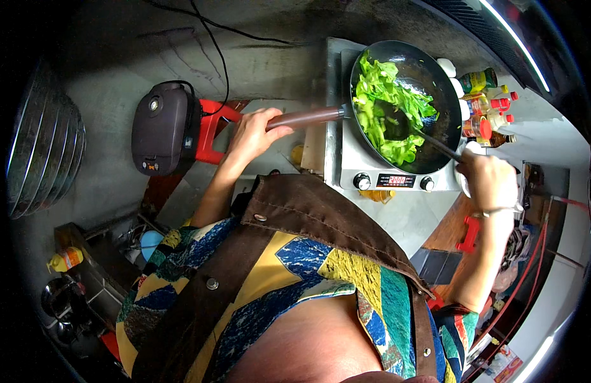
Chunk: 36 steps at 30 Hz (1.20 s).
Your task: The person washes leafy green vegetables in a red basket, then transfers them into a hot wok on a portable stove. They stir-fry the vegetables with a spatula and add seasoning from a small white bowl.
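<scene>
My left hand [255, 134] grips the end of the brown handle [305, 118] of a dark wok [446, 103]. The wok sits on a silver induction cooker [350, 165] with a lit red display and two knobs. Green leafy vegetables [379, 79] lie in the wok, mostly on its left side and bottom. In my right hand [491, 182] is the dark handle of a cooking spatula [439, 145]. Its blade reaches in among the leaves and is partly hidden by them.
Right of the wok stand several condiment bottles [478, 128] and white containers [456, 87]. A dark rice cooker [159, 129] rests on a red stool [211, 129] at left, its black cord [223, 60] running up the wall. Below the cooker shows a bottle of yellow oil [377, 196].
</scene>
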{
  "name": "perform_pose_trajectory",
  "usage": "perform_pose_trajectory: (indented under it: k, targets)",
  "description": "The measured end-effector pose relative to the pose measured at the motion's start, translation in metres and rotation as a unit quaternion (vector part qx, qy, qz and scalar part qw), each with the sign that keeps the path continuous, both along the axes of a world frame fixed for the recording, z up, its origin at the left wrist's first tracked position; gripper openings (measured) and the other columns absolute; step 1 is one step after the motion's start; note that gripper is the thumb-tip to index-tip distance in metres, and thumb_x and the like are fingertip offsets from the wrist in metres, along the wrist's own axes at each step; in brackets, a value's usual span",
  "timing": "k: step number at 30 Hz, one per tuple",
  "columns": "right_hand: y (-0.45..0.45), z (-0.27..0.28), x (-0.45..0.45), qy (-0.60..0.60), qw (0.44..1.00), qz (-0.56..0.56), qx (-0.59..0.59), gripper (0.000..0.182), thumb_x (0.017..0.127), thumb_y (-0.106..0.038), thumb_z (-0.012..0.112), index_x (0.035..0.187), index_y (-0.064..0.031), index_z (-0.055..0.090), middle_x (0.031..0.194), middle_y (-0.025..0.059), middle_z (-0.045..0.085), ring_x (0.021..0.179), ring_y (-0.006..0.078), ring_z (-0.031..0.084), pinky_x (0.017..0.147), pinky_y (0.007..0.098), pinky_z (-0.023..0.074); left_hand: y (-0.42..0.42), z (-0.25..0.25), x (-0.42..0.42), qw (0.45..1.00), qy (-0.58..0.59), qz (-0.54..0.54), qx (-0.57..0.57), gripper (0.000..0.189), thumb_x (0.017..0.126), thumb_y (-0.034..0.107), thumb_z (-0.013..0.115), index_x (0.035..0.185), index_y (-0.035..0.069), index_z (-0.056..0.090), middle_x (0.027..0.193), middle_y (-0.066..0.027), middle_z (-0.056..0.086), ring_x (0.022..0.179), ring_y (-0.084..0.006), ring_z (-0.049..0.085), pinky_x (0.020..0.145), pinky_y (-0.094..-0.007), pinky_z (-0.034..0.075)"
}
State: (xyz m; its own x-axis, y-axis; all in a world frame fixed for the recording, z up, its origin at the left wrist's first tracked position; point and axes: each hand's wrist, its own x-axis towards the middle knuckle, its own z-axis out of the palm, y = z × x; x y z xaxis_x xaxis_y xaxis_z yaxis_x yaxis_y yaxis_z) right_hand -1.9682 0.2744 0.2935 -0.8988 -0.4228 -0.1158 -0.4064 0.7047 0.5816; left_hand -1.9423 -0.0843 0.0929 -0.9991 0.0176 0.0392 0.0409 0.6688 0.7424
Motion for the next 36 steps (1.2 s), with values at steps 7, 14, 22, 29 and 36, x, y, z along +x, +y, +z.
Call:
perform_pose_trajectory:
  k: [7,14,22,29,36]
  targets:
    - [-0.006,-0.059,-0.034,0.015,0.989,-0.138,-0.047,0.019,0.087,-0.024,0.049,0.081,-0.0132,0.063,0.07,0.0121,0.063,0.071,0.0293,0.064,0.062,0.0431,0.0498,0.002,0.005,-0.004,1.0,-0.001,-0.013,0.003,0.035,0.073,0.03,0.071,0.096,0.005,0.062,0.083,-0.0153,0.061,0.077,-0.0319,0.06,0.067,-0.0387,0.046]
    - [0.051,-0.005,-0.044,0.041,0.962,-0.269,-0.001,0.022,0.08,-0.031,0.06,0.086,-0.0114,0.065,0.083,0.0128,0.065,0.081,0.03,0.064,0.07,0.0405,0.0508,-0.003,-0.003,0.003,1.0,-0.005,-0.004,0.007,0.037,0.073,0.033,0.07,0.097,0.006,0.062,0.084,-0.0151,0.061,0.078,-0.0325,0.06,0.067,-0.0391,0.046]
    - [0.063,-0.092,-0.082,-0.085,0.943,-0.3,-0.118,0.029,0.079,-0.034,0.061,0.087,-0.0067,0.066,0.087,0.0175,0.064,0.083,0.0331,0.063,0.074,0.0415,0.0497,0.002,0.004,-0.006,1.0,-0.018,-0.017,0.006,0.036,0.073,0.031,0.071,0.096,0.005,0.061,0.083,-0.0152,0.062,0.076,-0.032,0.061,0.066,-0.0387,0.046]
    - [0.027,-0.016,-0.034,-0.043,0.959,-0.241,-0.141,0.024,0.075,-0.032,0.065,0.083,-0.0098,0.067,0.079,0.0168,0.064,0.076,0.0337,0.062,0.066,0.0421,0.0486,-0.003,0.0,0.003,1.0,-0.005,0.003,0.001,0.036,0.073,0.03,0.071,0.096,0.005,0.061,0.084,-0.0154,0.062,0.076,-0.0316,0.061,0.066,-0.0382,0.047]
    - [0.081,-0.036,-0.056,-0.155,0.912,-0.379,-0.022,0.033,0.077,-0.037,0.064,0.091,-0.0076,0.068,0.088,0.0136,0.066,0.083,0.0293,0.065,0.074,0.0391,0.0498,-0.001,0.004,0.0,1.0,0.002,-0.006,-0.019,0.039,0.074,0.032,0.071,0.098,0.003,0.061,0.081,-0.0136,0.061,0.073,-0.0271,0.061,0.065,-0.0357,0.046]
